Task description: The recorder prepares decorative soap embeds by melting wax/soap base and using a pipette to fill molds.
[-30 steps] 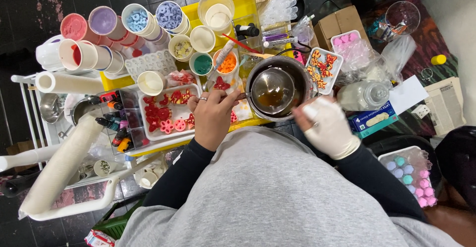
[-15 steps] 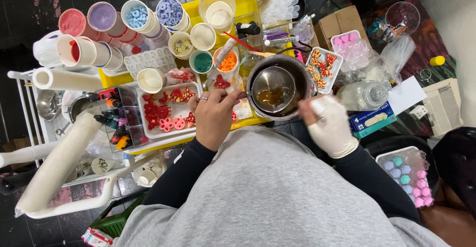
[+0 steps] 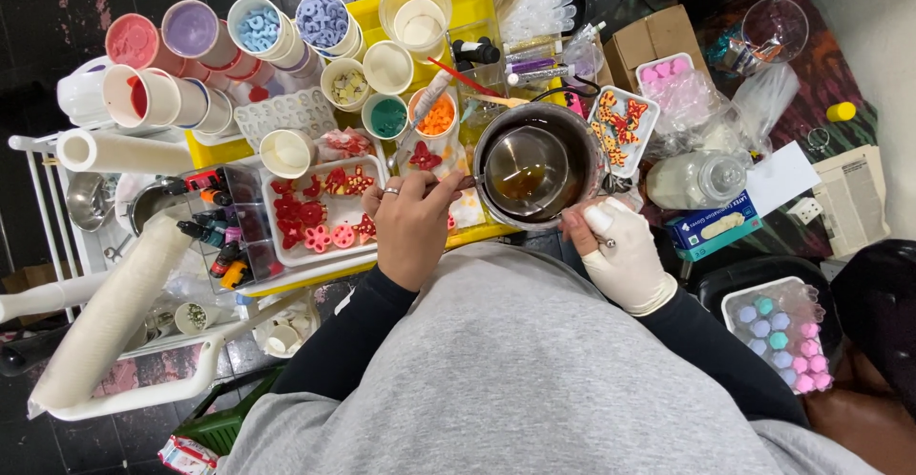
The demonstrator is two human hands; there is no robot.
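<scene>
My bare left hand (image 3: 412, 227) pinches a thin stick pointing right into the round metal melting pot (image 3: 536, 165), while my white-gloved right hand (image 3: 622, 258) grips its near rim.

Yellow table (image 3: 468, 3) | centre: white tray (image 3: 377, 165) of red pieces | right edge: metal pot (image 3: 534, 165), white dish (image 3: 649, 103) of orange shapes | far side: open tubs (image 3: 286, 27) | left edge: paper roll (image 3: 124, 151)
</scene>
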